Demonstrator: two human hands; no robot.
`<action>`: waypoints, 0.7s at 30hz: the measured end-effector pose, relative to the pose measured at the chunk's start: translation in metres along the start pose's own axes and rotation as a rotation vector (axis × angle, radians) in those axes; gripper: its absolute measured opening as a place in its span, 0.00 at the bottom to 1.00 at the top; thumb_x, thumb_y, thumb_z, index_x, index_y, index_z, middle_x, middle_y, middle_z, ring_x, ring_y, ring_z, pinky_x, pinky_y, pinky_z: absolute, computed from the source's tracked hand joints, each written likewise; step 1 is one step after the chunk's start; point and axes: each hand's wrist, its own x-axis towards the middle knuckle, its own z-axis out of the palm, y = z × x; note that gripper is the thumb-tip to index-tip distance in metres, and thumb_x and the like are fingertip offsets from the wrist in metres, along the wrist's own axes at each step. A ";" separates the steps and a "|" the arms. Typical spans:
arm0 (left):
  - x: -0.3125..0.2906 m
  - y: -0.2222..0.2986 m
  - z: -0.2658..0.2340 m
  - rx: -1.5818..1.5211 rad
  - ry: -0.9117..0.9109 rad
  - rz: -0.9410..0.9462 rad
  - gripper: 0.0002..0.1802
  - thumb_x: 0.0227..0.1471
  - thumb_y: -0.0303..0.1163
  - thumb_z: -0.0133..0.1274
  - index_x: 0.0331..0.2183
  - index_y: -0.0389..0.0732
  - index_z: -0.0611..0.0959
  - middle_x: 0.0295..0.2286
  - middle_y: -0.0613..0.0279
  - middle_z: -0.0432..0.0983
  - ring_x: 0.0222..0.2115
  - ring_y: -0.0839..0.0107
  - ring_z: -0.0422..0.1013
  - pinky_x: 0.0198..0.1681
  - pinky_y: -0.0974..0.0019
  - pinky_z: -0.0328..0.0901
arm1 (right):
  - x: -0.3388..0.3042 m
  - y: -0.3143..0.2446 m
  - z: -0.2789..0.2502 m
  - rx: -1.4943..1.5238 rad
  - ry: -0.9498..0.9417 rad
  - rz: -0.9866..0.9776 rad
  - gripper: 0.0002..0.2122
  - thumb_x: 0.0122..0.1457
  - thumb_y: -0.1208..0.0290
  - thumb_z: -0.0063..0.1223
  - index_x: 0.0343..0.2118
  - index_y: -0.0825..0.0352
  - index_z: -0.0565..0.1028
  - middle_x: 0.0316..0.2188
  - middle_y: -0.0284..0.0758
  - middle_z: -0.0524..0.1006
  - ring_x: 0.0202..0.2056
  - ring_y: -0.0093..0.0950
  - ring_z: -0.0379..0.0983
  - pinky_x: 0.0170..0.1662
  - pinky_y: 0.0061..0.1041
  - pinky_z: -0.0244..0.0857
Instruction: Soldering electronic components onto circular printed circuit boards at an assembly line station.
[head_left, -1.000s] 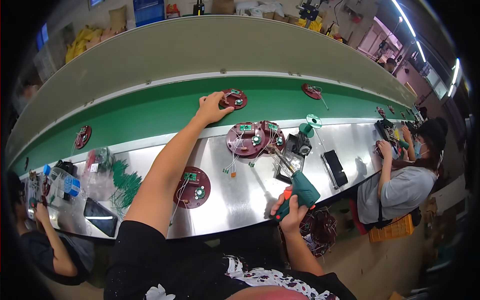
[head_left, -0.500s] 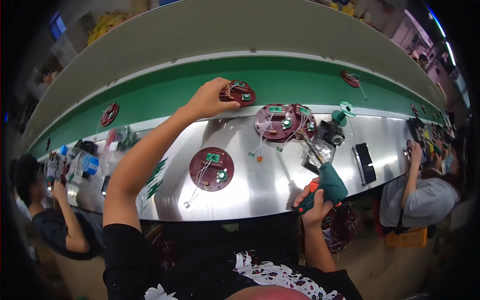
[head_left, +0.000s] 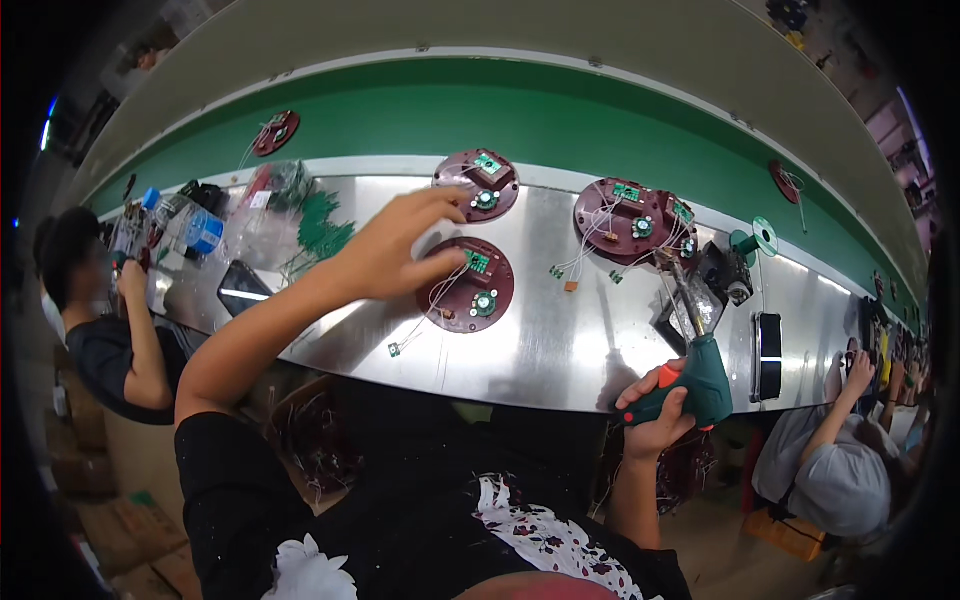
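Observation:
My left hand (head_left: 405, 245) is open, thumb and fingers apart, above the metal bench. Its fingers reach beside a dark red round plate (head_left: 505, 200) with green circuit boards, and its thumb overlaps a similar nearer plate (head_left: 462, 312) with white wires. In my right hand (head_left: 655, 432) is a dark green soldering gun (head_left: 708, 385) with an orange trigger, its metal tip pointing up and away. Near that tip lie two overlapping red plates (head_left: 610, 225) with boards and loose wires. Beside them is a dark stand (head_left: 735, 275).
A green and white wire spool (head_left: 764, 237) stands behind the stand. Phones (head_left: 768, 357) lie at both sides. Leftward are a plastic bottle (head_left: 205, 232) and a heap of green strips (head_left: 322, 228). Other plates rest on the green belt (head_left: 450, 110). Co-workers sit left and right.
My left hand has let go of the round plate, now lying on the bench's far side, and has drawn nearer. My right hand keeps the soldering gun. The view has shifted.

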 end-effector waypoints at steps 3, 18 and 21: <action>-0.033 0.025 0.014 -0.052 -0.079 -0.017 0.30 0.50 0.42 0.67 0.51 0.40 0.78 0.61 0.48 0.67 0.62 0.48 0.63 0.66 0.49 0.56 | -0.007 -0.001 -0.002 0.006 -0.006 0.023 0.21 0.72 0.53 0.44 0.54 0.67 0.63 0.28 0.35 0.69 0.22 0.24 0.68 0.23 0.24 0.67; -0.063 0.079 0.068 -0.254 0.220 -0.297 0.36 0.49 0.35 0.67 0.58 0.38 0.74 0.61 0.47 0.69 0.60 0.53 0.67 0.62 0.55 0.61 | 0.000 -0.004 0.006 -0.004 -0.037 0.061 0.21 0.72 0.53 0.44 0.56 0.66 0.63 0.28 0.35 0.70 0.23 0.24 0.67 0.25 0.25 0.67; -0.071 0.080 0.072 -0.511 0.429 -0.307 0.28 0.49 0.33 0.66 0.52 0.37 0.79 0.54 0.47 0.74 0.53 0.52 0.73 0.54 0.57 0.67 | -0.001 -0.004 0.003 0.020 0.022 0.091 0.21 0.72 0.54 0.45 0.56 0.66 0.63 0.29 0.36 0.70 0.23 0.24 0.67 0.25 0.25 0.67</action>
